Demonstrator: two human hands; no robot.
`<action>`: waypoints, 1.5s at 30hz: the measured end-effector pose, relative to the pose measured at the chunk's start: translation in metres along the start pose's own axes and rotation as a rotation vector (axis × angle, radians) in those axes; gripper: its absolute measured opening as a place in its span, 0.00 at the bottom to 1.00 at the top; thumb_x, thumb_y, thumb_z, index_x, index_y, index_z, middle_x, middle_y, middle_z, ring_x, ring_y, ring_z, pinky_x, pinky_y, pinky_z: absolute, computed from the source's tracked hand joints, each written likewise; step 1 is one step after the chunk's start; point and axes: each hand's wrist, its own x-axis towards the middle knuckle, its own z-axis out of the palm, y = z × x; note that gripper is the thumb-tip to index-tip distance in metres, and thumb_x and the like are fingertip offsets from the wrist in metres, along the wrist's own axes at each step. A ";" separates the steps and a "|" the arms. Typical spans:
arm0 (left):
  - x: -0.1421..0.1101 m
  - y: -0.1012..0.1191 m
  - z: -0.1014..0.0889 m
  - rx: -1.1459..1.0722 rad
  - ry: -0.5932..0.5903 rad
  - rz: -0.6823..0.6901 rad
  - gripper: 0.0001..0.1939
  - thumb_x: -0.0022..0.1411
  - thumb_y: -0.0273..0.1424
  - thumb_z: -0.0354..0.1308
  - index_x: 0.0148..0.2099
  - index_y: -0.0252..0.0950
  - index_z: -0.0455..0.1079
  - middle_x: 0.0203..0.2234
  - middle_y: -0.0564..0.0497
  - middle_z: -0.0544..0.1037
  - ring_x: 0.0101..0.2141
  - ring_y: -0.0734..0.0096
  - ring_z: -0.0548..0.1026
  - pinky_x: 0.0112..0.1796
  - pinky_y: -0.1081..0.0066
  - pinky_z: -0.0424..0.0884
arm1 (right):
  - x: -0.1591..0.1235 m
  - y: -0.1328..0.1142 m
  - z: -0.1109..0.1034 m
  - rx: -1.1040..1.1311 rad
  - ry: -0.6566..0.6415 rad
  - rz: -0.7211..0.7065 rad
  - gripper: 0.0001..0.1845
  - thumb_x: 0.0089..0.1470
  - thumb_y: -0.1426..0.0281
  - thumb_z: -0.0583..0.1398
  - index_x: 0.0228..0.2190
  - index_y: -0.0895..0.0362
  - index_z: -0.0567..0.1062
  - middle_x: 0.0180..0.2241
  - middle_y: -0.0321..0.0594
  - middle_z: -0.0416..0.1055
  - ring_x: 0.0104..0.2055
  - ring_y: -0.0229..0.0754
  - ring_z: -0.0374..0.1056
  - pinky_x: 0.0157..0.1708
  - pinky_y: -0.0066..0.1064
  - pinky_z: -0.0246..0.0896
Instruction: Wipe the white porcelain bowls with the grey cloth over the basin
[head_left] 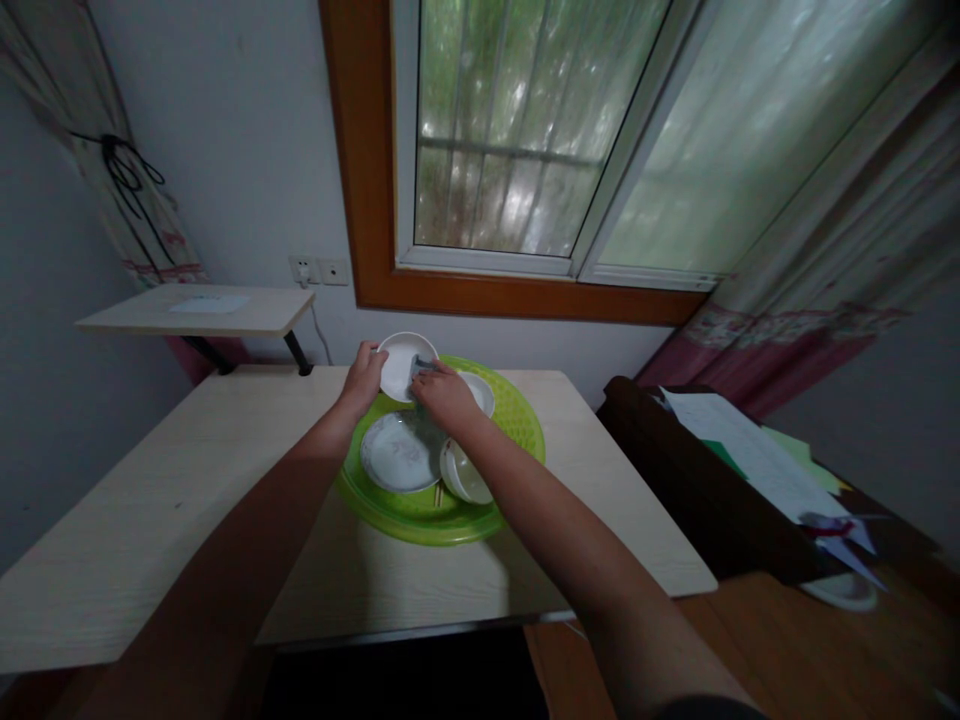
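My left hand [363, 378] grips the left rim of a small white dish [395, 372], tilted up over the far side of a round green tray [519, 420]. My right hand [445, 393] is closed on a greyish cloth [421, 366] pressed against the inside of that dish. Below them a larger patterned white plate [401, 455] lies on the tray. A white bowl [466, 474] sits tilted right of the plate, partly behind my right forearm. Another white bowl [480, 392] stands beyond my right wrist. Thin chopsticks [439, 495] show between the plate and the tilted bowl.
The tray rests on a pale wooden table [225, 500]. A raised shelf [202, 310] with a paper sheet stands at the back left. Behind are a window [517, 130] and wall sockets [319, 270]. Right of the table, papers [735, 450] lie on a dark brown piece of furniture [660, 470].
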 end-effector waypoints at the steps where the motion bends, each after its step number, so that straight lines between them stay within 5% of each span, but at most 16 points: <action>1: 0.000 0.000 0.000 0.030 0.015 0.019 0.15 0.63 0.42 0.51 0.48 0.41 0.65 0.33 0.51 0.73 0.35 0.63 0.72 0.36 0.66 0.68 | 0.000 -0.002 0.000 0.021 -0.015 -0.008 0.13 0.61 0.77 0.56 0.43 0.64 0.80 0.45 0.55 0.80 0.51 0.52 0.75 0.65 0.43 0.53; 6: 0.000 -0.004 0.001 0.119 0.023 0.107 0.14 0.66 0.40 0.49 0.49 0.40 0.66 0.37 0.49 0.74 0.40 0.62 0.73 0.46 0.62 0.69 | -0.002 -0.013 -0.003 0.188 -0.096 -0.023 0.22 0.63 0.67 0.58 0.55 0.64 0.75 0.46 0.55 0.79 0.50 0.53 0.75 0.54 0.41 0.64; 13: 0.002 -0.008 0.006 -0.012 -0.043 0.176 0.13 0.67 0.36 0.46 0.49 0.38 0.67 0.46 0.45 0.75 0.50 0.62 0.72 0.58 0.60 0.66 | -0.002 -0.020 0.015 0.293 0.030 -0.105 0.45 0.66 0.51 0.56 0.68 0.71 0.54 0.68 0.63 0.58 0.69 0.55 0.59 0.68 0.45 0.50; 21: 0.004 -0.016 0.012 -0.009 -0.218 0.190 0.15 0.66 0.39 0.47 0.46 0.38 0.68 0.45 0.45 0.76 0.50 0.62 0.72 0.58 0.61 0.65 | -0.003 -0.024 0.022 0.149 0.056 0.047 0.42 0.67 0.50 0.52 0.67 0.72 0.58 0.71 0.63 0.49 0.73 0.58 0.48 0.72 0.51 0.37; 28: 0.003 -0.009 0.009 0.011 -0.160 0.149 0.13 0.66 0.36 0.46 0.44 0.37 0.68 0.42 0.46 0.77 0.47 0.62 0.73 0.56 0.60 0.67 | -0.003 -0.019 0.025 0.136 0.075 0.030 0.41 0.67 0.50 0.53 0.66 0.69 0.60 0.72 0.61 0.46 0.73 0.58 0.49 0.71 0.52 0.40; 38: 0.009 -0.014 0.005 0.033 -0.028 0.145 0.12 0.67 0.39 0.45 0.40 0.39 0.65 0.35 0.48 0.72 0.40 0.62 0.71 0.51 0.61 0.68 | 0.001 -0.014 0.017 0.207 0.141 -0.057 0.35 0.64 0.50 0.57 0.58 0.66 0.69 0.53 0.58 0.70 0.56 0.57 0.65 0.59 0.49 0.61; 45: 0.014 -0.024 0.010 -0.045 -0.126 0.179 0.12 0.64 0.41 0.47 0.39 0.39 0.65 0.36 0.48 0.74 0.42 0.62 0.71 0.52 0.61 0.68 | 0.002 -0.014 0.026 0.230 0.157 -0.113 0.39 0.64 0.50 0.58 0.64 0.67 0.64 0.63 0.59 0.63 0.63 0.57 0.61 0.68 0.49 0.50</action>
